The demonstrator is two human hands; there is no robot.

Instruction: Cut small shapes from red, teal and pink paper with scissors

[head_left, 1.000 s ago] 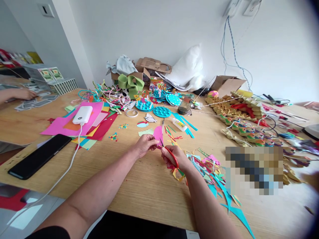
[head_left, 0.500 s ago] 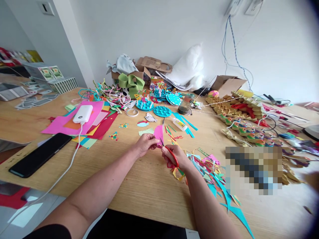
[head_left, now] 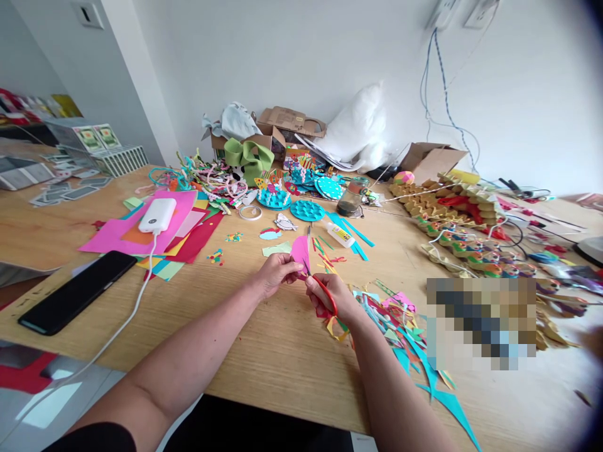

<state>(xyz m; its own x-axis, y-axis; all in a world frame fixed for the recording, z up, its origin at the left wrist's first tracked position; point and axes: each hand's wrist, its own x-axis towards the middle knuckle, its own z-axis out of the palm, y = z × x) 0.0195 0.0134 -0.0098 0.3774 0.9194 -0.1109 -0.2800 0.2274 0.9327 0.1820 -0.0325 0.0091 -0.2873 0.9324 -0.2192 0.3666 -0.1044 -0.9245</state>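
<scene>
My left hand [head_left: 277, 274] pinches a small piece of pink paper [head_left: 300, 251] by its lower edge. Red-handled scissors [head_left: 328, 295] are gripped in my right hand [head_left: 332, 296], their blades pointing away from me against the paper's right side. Just beyond the hands lie a pale green paper piece [head_left: 277, 249], a blue and red paper fish [head_left: 270, 233] and a white fish cutout [head_left: 285, 221]. A white glue bottle [head_left: 340, 235] rests on its side, near thin coloured strips [head_left: 328, 254].
Paper scraps [head_left: 400, 320] spread beside my right forearm. To the left are coloured paper sheets [head_left: 103, 235], a white power bank [head_left: 157, 215] with its cable, and a black phone [head_left: 78, 292]. Blue discs [head_left: 307, 211], a jar [head_left: 353, 198] and egg-carton crafts [head_left: 471, 235] stand farther back.
Almost nothing differs. Both hands keep their hold on the pink paper and the scissors, and the view has shifted very slightly.
</scene>
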